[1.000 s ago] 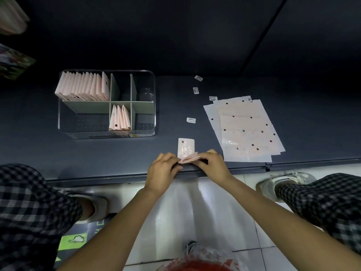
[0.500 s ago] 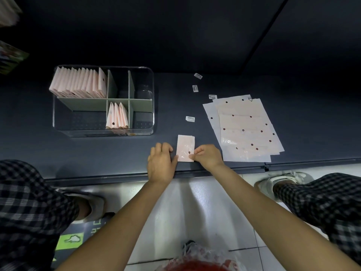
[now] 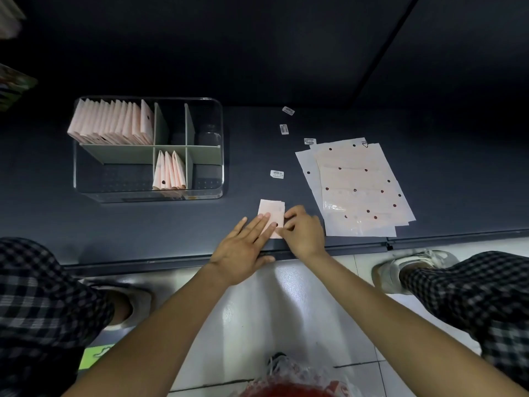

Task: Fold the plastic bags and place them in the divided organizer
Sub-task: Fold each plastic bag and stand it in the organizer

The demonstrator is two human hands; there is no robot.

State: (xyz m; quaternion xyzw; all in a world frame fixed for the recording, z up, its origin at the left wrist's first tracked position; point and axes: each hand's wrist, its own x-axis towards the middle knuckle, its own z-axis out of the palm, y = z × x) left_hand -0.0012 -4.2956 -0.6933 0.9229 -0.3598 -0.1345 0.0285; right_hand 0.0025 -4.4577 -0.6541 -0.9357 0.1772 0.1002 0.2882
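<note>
- One folded pink plastic bag (image 3: 272, 214) lies flat on the dark tabletop (image 3: 143, 224), close to the near edge, between the organizer and the pile of flat bags.
- The left hand (image 3: 243, 247) lies open and flat, palm down, its fingertips (image 3: 266, 216) pressing on the bag's left part.
- The right hand (image 3: 303, 230) is loosely curled, its fingertips (image 3: 289, 217) touching the bag's right edge; it presses rather than grips.
- Just right of that sits a stack of unfolded bags (image 3: 357, 190), pale pink with dark dots, fanned a little; I make out at least three sheets, though the exact count is hard to tell.
- Four small white labels (image 3: 276, 174) lie scattered on the tabletop between the stack and the organizer, well apart from one another.
- To the left stands one clear divided organizer (image 3: 221, 156) with green partitions.
- Its far left compartment holds a tight row of folded bags (image 3: 111, 124) standing on edge, roughly a dozen.
- The near middle compartment holds four more folded bags (image 3: 170, 171), also upright.
- The other compartments show nothing I can make out.
- Below the table edge, two checked trouser legs and two light shoes (image 3: 412, 267) rest on a white tiled floor (image 3: 286, 310), one at each side.
</note>
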